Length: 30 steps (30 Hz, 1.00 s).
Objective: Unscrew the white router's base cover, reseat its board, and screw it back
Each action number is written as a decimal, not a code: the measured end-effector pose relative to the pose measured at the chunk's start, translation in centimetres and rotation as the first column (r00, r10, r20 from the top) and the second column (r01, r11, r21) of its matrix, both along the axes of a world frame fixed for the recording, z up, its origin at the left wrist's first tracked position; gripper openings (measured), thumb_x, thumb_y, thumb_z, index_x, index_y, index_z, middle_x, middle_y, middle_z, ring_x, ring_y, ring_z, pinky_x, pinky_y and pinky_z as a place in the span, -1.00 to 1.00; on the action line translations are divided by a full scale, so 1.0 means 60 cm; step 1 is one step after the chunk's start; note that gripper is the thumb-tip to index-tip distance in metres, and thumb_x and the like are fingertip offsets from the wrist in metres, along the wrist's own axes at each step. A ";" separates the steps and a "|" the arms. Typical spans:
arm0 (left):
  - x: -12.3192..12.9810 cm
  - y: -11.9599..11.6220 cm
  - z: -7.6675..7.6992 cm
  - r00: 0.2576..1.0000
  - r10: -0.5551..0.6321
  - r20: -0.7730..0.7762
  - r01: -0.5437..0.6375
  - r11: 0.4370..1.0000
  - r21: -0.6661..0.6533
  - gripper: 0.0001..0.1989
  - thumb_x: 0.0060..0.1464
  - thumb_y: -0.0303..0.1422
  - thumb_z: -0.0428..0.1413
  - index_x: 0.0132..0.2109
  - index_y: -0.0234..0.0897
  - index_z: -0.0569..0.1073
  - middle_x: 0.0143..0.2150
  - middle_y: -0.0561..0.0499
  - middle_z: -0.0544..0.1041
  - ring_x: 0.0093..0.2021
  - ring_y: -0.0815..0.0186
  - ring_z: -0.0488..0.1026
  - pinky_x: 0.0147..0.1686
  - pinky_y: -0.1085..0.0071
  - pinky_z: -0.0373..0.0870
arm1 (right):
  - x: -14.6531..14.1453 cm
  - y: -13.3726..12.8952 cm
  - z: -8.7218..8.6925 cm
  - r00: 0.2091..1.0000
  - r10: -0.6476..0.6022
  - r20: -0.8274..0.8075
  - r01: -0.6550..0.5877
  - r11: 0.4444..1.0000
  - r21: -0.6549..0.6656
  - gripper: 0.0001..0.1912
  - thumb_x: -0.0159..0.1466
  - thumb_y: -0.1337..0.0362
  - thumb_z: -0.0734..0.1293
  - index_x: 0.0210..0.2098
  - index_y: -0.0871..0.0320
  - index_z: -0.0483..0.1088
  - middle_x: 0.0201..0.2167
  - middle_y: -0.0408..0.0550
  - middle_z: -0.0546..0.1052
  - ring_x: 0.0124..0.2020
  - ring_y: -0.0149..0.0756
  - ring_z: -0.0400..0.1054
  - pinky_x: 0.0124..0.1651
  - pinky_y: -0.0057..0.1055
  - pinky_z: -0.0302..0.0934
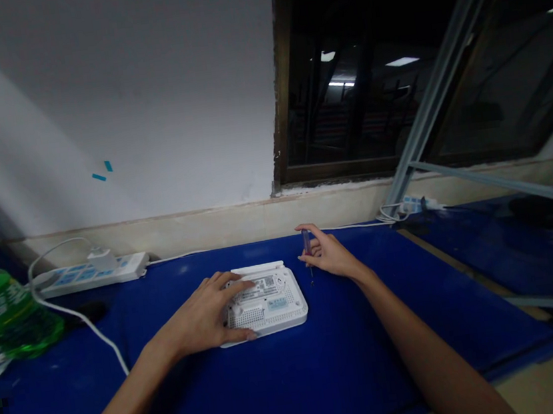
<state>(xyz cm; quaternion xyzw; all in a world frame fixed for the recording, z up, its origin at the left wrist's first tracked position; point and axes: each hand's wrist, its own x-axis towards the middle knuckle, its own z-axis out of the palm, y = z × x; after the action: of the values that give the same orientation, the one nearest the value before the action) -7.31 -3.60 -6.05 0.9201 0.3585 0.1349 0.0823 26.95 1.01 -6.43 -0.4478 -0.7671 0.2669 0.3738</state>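
Note:
A white router-like box [293, 302] lies on the blue tabletop with its vented, labelled underside up. My left hand [213, 312] spans its left end, thumb at the near edge and fingers across the top and toward the far edge. To the right of the box, my right hand [330, 252] is closed around a small screwdriver [306, 240] with a purplish clear handle. The screwdriver stands nearly upright, its thin shaft pointing down, apart from the box. Something tiny shows at or below its tip, too small to make out.
A white power strip [130, 266] with a plugged-in adapter [102, 258] lies along the wall at left, its white cable [89, 324] trailing forward. A green bottle [11, 310] is at the far left. Another power strip [414, 203] sits by a metal frame post [407, 177] at right.

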 end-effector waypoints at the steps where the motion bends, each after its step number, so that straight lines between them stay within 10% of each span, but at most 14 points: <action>1: 0.000 0.000 -0.001 1.000 -0.002 0.001 0.002 1.000 0.001 -0.19 -0.02 0.17 0.21 0.31 0.02 0.23 0.27 -0.14 0.28 0.21 -0.07 0.28 0.17 -0.10 0.24 | -0.001 0.001 -0.001 1.000 0.002 0.013 -0.002 1.000 0.001 -0.33 0.19 0.34 0.41 0.25 0.01 0.15 -0.43 -0.17 0.53 -0.47 -0.34 0.48 -0.39 -0.42 0.38; 30: 0.000 -0.001 0.002 0.999 -0.023 0.026 0.023 0.999 0.024 -0.20 -0.04 0.13 0.25 0.29 -0.03 0.27 0.24 -0.16 0.31 0.18 -0.08 0.31 0.13 -0.07 0.29 | 0.005 -0.009 0.017 0.997 0.026 -0.066 -0.028 0.999 -0.040 -0.28 0.19 0.33 0.41 0.28 0.01 0.13 -0.42 -0.17 0.53 -0.45 -0.30 0.52 -0.41 -0.42 0.40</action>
<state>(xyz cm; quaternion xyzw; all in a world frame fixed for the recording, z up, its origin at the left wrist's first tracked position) -7.30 -3.67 -5.93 0.9232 0.3452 0.1501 0.0775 27.26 0.50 -5.42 -0.4360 -0.7548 0.3022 0.3858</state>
